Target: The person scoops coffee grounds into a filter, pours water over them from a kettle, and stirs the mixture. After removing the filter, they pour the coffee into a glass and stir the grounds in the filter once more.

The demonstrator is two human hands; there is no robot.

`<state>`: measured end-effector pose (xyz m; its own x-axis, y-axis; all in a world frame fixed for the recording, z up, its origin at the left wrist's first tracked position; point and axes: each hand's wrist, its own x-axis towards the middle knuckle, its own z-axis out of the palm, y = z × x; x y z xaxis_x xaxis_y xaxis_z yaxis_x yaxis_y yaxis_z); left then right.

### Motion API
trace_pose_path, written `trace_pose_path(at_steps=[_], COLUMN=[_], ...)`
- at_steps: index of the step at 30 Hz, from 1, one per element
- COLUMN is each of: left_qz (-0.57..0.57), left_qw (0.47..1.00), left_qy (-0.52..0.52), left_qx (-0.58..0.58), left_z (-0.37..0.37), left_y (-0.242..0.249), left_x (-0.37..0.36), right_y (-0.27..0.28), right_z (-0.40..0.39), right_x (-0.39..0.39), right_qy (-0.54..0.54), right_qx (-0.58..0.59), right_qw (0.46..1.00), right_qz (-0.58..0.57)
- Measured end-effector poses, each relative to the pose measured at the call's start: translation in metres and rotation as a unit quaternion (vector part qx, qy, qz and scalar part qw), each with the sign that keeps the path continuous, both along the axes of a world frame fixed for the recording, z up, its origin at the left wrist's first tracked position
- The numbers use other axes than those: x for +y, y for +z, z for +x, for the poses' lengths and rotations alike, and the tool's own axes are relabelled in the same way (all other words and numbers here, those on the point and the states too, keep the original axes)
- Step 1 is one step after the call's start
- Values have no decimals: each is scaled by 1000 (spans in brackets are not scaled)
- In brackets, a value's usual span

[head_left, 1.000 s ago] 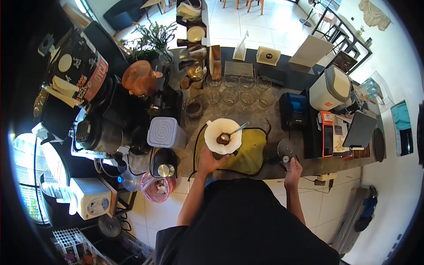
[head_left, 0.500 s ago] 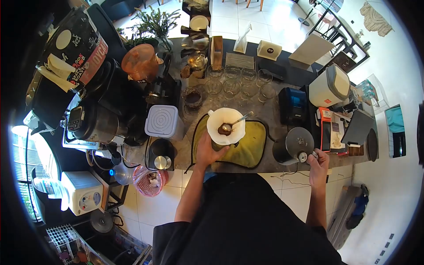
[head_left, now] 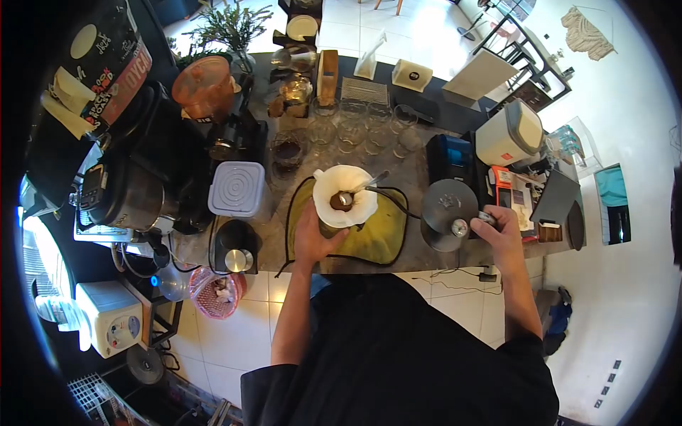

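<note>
A white coffee dripper (head_left: 327, 183) with a pale filter stands over a green-yellow cloth (head_left: 383, 241); dark coffee grounds (head_left: 339, 206) lie at its bottom. A spoon (head_left: 379, 177) leans inside against the right rim. My left hand (head_left: 312, 238) curls around the glass server (head_left: 329, 230) beneath the dripper, mostly hidden by it. On the right, my right hand (head_left: 501, 234) grips the handle of a dark gooseneck kettle (head_left: 451, 202). The kettle is raised over its round base (head_left: 438, 240), and its thin spout (head_left: 401, 206) reaches toward the dripper's right rim.
Several clear glasses (head_left: 351, 135) stand behind the dripper. A lidded plastic tub (head_left: 238, 188) and a grinder (head_left: 224, 135) are to the left. Right of the kettle sit a dark box (head_left: 450, 157) and a white bin (head_left: 508, 133). A pink basket (head_left: 217, 293) stands below the counter.
My right hand has lifted the kettle off its base, and its spout now points left toward the dripper. My left hand stays at the server. The whole view has shifted slightly.
</note>
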<state>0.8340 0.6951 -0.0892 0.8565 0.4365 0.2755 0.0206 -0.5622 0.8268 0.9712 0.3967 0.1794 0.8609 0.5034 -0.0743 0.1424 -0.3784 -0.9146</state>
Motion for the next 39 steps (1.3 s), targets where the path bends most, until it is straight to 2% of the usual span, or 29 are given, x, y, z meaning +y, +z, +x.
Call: trace_pose_path(at_steps=[4, 22, 29, 39], left_qz=[-4, -11, 0, 4], left_qw=[999, 1000, 1000, 1000], left_qy=[-2, 10, 3, -1], left_qx=[50, 8, -11, 1], left_z=[-1, -2, -1, -1], left_y=[-3, 3, 1, -3], left_x=[0, -2, -1, 1], right_y=[5, 16, 16, 13], right_z=[6, 9, 8, 14], right_x=[11, 33, 27, 20], right_qy=[28, 104, 89, 63], right_qx=[7, 25, 44, -5], right_qw=[1000, 994, 995, 997], right_qz=[-1, -2, -3, -33])
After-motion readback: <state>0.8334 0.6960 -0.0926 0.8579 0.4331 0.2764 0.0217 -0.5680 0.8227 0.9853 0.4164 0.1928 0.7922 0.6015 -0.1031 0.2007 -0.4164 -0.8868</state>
